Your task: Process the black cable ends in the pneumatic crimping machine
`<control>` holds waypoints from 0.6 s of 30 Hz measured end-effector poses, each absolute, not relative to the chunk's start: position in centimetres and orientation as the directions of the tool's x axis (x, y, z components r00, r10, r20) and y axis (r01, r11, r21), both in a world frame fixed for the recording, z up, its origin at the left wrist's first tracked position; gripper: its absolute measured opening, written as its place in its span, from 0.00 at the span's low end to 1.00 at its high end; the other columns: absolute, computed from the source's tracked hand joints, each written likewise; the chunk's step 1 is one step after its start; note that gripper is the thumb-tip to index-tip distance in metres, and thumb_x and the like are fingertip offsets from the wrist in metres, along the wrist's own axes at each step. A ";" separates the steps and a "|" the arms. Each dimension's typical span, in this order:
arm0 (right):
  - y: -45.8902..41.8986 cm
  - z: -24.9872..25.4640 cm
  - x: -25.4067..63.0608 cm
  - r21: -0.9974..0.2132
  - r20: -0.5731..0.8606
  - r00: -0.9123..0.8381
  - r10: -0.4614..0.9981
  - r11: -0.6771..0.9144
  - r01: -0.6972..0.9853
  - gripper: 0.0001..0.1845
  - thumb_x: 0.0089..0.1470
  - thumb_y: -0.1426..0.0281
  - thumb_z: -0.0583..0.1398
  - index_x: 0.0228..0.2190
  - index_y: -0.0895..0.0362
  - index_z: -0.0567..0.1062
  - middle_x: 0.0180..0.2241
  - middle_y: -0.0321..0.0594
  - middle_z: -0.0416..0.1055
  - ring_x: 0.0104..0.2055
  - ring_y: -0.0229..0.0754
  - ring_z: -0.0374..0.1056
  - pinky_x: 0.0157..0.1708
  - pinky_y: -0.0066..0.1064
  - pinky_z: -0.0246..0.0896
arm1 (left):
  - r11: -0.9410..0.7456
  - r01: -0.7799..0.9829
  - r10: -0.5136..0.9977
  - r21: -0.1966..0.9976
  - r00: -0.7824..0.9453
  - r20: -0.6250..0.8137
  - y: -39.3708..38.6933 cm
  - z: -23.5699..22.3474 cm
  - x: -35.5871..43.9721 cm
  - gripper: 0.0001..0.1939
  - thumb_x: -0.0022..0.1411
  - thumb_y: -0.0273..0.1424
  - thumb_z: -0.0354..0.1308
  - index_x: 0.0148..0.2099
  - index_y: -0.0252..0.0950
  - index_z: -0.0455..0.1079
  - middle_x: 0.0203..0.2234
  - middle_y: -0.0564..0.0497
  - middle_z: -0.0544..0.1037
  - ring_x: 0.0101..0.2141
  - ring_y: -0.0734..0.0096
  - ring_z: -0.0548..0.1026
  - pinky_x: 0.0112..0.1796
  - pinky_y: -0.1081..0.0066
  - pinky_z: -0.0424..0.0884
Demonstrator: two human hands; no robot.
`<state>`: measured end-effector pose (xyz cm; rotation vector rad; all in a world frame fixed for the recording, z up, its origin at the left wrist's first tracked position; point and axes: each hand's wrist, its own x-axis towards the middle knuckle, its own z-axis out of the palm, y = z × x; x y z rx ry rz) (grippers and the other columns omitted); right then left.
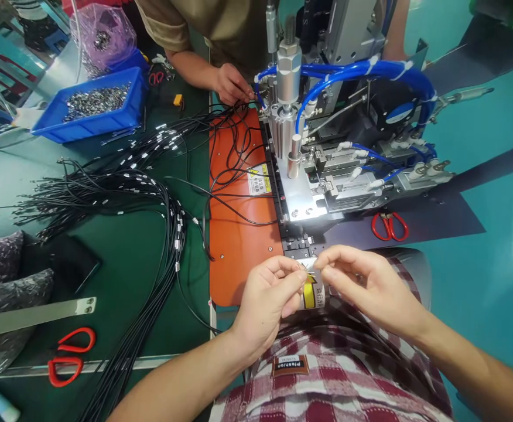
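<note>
Low in front of the machine, my left hand (265,302) pinches the end of a cable whose thin, splayed wires (308,270) stick out between thumb and forefinger. Close on its right, my right hand (373,287) has thumb and forefinger brought together at the wire tips. Whether a strand lies between those right fingertips is too small to make out. Just under both hands is a yellow-and-white label (310,293). The metal press machine (296,190) with blue air hoses stands ahead of them, beside an orange plate (245,258).
Bundles of black cables (151,299) with white tags spread across the green table. A blue bin (93,126) holds small metal parts. Red-handled scissors (69,357) lie at lower left, red-handled cutters (389,227) at right. A co-worker's hand (234,85) handles cables at the far side.
</note>
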<state>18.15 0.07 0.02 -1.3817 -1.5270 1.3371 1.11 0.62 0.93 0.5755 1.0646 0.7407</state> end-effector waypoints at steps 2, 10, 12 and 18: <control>-0.3 -0.1 17.9 -0.954 -0.178 -0.195 0.964 -0.120 0.276 0.08 0.57 0.66 0.58 0.30 0.56 0.73 0.23 0.35 0.68 0.23 0.37 0.61 0.23 0.27 0.57 | 0.635 -0.258 0.770 0.728 0.292 -0.568 0.7 1.0 1.2 0.09 0.56 0.30 0.63 0.31 0.31 0.66 0.18 0.59 0.65 0.13 0.91 0.55 0.16 0.81 0.45; -0.7 -0.5 17.4 -0.952 -0.072 -0.214 0.974 -0.003 0.307 0.08 0.61 0.69 0.55 0.29 0.55 0.68 0.25 0.35 0.65 0.27 0.37 0.61 0.27 0.29 0.57 | 0.629 -0.230 0.772 0.743 0.298 -0.562 0.5 0.9 1.3 0.10 0.55 0.32 0.64 0.31 0.32 0.66 0.17 0.60 0.64 0.13 0.89 0.56 0.16 0.81 0.46; -0.7 -0.5 17.4 -0.959 -0.120 -0.195 0.973 -0.063 0.277 0.09 0.61 0.67 0.55 0.29 0.56 0.69 0.25 0.35 0.66 0.25 0.37 0.60 0.25 0.28 0.57 | 0.633 -0.245 0.771 0.734 0.289 -0.568 0.6 0.9 1.2 0.10 0.55 0.32 0.64 0.31 0.32 0.66 0.18 0.60 0.64 0.13 0.90 0.55 0.16 0.81 0.46; -0.8 -0.7 17.1 -0.948 -0.151 -0.073 0.986 -0.123 0.295 0.07 0.56 0.66 0.60 0.33 0.56 0.75 0.26 0.37 0.71 0.24 0.37 0.64 0.24 0.28 0.60 | 0.646 -0.245 0.761 0.723 0.279 -0.586 0.7 0.9 1.2 0.10 0.55 0.31 0.63 0.30 0.32 0.66 0.18 0.60 0.64 0.12 0.90 0.55 0.16 0.81 0.46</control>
